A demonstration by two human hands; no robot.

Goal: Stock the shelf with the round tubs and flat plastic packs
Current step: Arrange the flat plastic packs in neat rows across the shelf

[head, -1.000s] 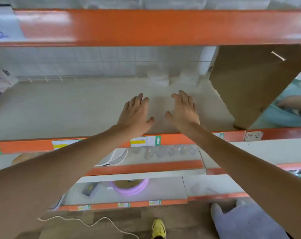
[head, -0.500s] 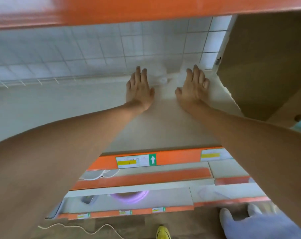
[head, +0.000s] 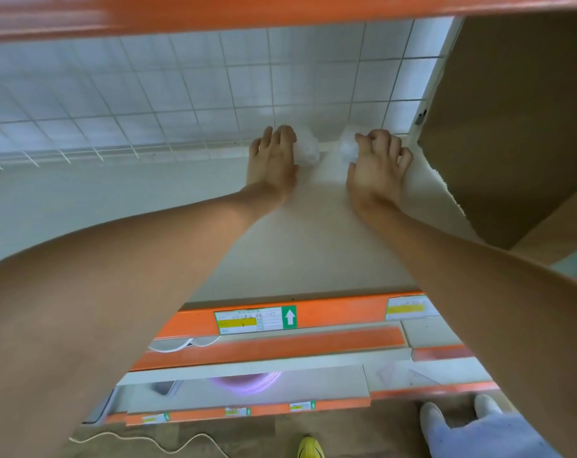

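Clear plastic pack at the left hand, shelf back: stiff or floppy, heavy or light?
Probably light: the translucent white plastic pack looks thin and see-through. Likely crinkly, not rigid: its outline is lumpy. The left hand covers much of it, so uncertain.

I judge this a shop's stock area: tiered shelf (head: 313, 246) with orange front beam (head: 343, 313), printed shelf label (head: 244, 322), wire-grid back panel (head: 181, 94), and cardboard carton (head: 512, 127) alongside.
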